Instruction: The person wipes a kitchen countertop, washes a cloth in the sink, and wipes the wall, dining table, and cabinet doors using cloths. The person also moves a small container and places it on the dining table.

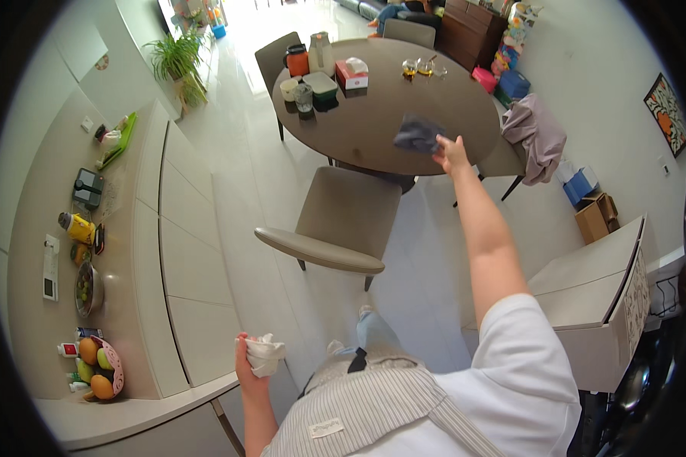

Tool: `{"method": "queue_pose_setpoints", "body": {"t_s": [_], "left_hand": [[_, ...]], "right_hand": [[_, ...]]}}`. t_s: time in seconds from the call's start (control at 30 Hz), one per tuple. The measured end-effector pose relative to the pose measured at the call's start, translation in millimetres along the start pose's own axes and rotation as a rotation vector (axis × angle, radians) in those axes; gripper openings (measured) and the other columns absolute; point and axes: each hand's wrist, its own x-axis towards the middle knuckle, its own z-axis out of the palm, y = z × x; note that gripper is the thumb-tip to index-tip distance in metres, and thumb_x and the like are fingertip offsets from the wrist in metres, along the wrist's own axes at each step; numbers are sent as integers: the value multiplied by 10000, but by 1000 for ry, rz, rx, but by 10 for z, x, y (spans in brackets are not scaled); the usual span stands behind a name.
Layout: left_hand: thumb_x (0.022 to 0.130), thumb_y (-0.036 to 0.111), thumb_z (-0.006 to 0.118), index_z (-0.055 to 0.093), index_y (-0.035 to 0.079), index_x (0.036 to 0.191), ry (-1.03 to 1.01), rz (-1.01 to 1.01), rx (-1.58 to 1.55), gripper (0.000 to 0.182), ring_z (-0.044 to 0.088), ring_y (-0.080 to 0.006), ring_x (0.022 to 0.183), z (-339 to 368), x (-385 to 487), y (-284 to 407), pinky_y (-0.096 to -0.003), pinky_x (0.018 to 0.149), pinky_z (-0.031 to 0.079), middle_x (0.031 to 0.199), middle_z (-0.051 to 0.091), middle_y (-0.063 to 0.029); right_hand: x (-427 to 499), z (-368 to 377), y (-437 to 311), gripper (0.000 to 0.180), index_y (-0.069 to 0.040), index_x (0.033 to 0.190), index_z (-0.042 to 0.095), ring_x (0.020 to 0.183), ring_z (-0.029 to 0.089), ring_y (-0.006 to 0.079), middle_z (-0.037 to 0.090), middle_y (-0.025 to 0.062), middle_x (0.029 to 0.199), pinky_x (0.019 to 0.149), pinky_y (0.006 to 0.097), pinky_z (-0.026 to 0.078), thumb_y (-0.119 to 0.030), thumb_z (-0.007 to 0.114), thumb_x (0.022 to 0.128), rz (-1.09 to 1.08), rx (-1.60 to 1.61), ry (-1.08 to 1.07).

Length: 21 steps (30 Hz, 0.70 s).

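Observation:
My left hand (246,365) is low in the view beside the counter, closed around a crumpled white cloth (264,355). My right arm reaches far forward to the near right edge of a round dark dining table (371,123). At that edge, the fingertips of my right hand (451,155) meet the rim of a dark grey cloth (416,133), with the thumb standing apart. The cloth is blurred over the tabletop, and whether the fingers pinch it is unclear.
A beige chair (349,214) stands between me and the table. The tabletop bears a tissue box (353,75), an orange jug (297,60), a drinking glass (303,97) and small glass vessels (425,68). Left is a counter (117,228) with a fruit basket (113,365); right, a cabinet (586,274).

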Motion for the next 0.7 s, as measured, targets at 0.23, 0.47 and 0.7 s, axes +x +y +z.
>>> {"method": "queue_pose_setpoints", "body": {"t_s": [0.23,0.47,0.7], "left_hand": [[855,101,573,532,104,1140,118,63,346,287,555,-142,783,156,666,42,-305,712,502,821,533,-14],[778,-10,554,375,54,1339,-42,139,1021,592,532,-111,786,-91,2230,171,-255,681,457,925,583,-49],[733,68,695,307,124,1390,-296,67,1546,765,594,-187,824,716,3225,-127,-334,729,498,917,605,-102]], "right_hand": [[-232,-536,1421,364,-82,1174,476,710,613,161,627,38,880,591,355,504,-204,589,850,170,-341,-297],[-1960,-265,2478,605,-104,1244,486,1063,580,299,551,178,1217,870,447,457,-566,512,853,1195,-180,-236],[-1847,-90,2709,414,-152,1240,480,1050,572,328,578,116,1168,914,512,433,-383,500,897,1136,238,-100]]}}
